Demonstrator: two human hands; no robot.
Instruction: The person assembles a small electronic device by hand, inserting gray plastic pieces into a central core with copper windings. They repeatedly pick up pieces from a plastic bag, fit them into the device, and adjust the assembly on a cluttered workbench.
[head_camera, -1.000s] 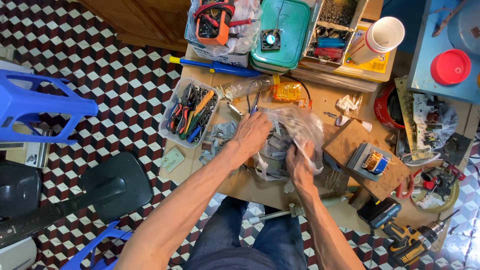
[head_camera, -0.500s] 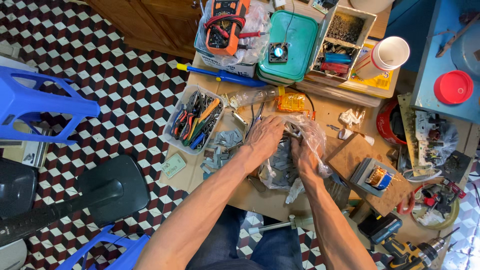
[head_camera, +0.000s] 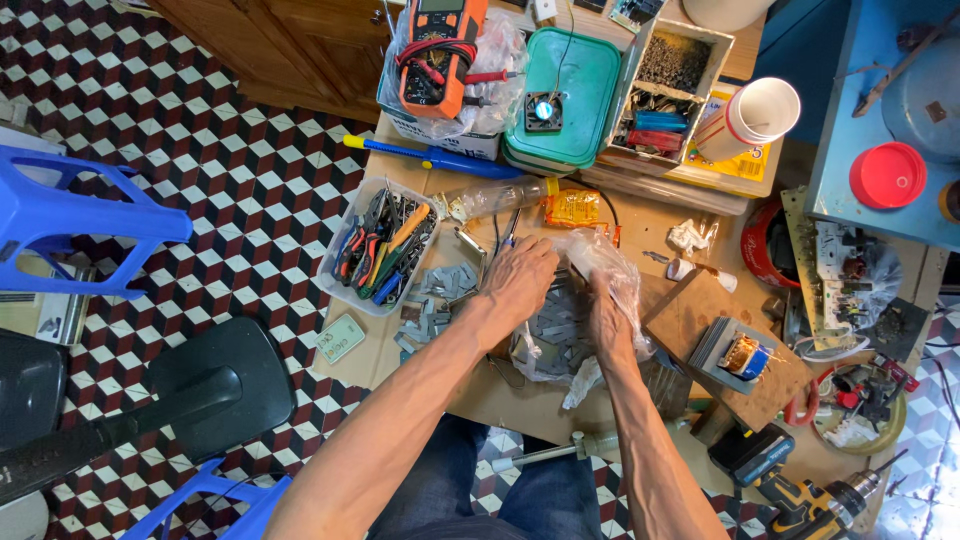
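Both hands at table (head_camera: 500, 400) centre, in a clear plastic bag (head_camera: 600, 265) of grey metal plates (head_camera: 560, 330). Left hand (head_camera: 515, 285) lies flat, fingers spread on the plates at bag's left edge. Right hand (head_camera: 608, 318) is inside bag; grip hidden, can't tell. Tool tray (head_camera: 385, 245) just left; transformer (head_camera: 738, 352) to the right.

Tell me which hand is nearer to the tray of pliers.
Left. The left hand is just beside the tray of pliers, while the right hand is farther away, in the plastic bag.
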